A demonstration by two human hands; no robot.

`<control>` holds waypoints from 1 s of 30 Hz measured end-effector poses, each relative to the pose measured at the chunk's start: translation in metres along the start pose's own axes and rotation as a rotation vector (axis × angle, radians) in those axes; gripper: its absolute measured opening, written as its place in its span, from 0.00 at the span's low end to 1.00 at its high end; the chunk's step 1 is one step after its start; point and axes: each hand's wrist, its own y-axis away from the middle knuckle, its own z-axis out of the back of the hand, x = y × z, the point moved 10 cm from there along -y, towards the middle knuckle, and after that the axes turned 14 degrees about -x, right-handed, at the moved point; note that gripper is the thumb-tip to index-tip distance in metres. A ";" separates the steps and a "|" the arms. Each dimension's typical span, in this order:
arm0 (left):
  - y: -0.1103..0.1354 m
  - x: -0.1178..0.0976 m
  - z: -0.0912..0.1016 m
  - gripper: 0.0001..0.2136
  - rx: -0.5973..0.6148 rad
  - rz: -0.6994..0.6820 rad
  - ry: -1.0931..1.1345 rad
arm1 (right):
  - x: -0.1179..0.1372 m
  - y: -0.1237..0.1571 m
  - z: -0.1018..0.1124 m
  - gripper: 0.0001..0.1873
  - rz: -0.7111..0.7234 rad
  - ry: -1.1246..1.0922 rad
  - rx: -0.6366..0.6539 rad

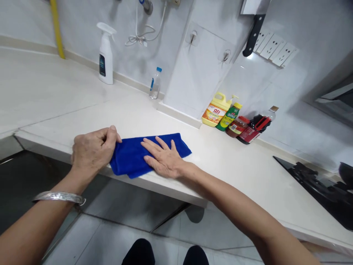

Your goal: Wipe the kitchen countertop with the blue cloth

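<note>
A folded blue cloth lies on the white counter close to its front edge. My left hand pinches the cloth's left end, fingers curled round it. My right hand lies flat on the cloth's right half, fingers stretched out and pointing left. A silver bangle sits on my left wrist.
A white spray bottle and a small clear bottle stand by the back wall. A yellow detergent jug, a green bottle and sauce jars cluster at right. A black stove lies far right. A knife hangs above.
</note>
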 end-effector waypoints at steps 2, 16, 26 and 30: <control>0.000 0.000 0.003 0.23 -0.037 -0.002 0.025 | -0.012 -0.030 -0.003 0.37 -0.025 -0.005 -0.025; 0.000 0.009 -0.009 0.22 0.103 0.063 -0.102 | -0.155 -0.111 0.020 0.37 -0.385 0.128 -0.143; -0.002 0.009 -0.010 0.21 0.095 0.044 -0.077 | -0.210 -0.061 0.042 0.37 -0.544 0.260 -0.179; -0.003 0.007 -0.009 0.20 0.121 0.057 -0.088 | -0.189 -0.032 0.039 0.36 -0.506 0.270 -0.147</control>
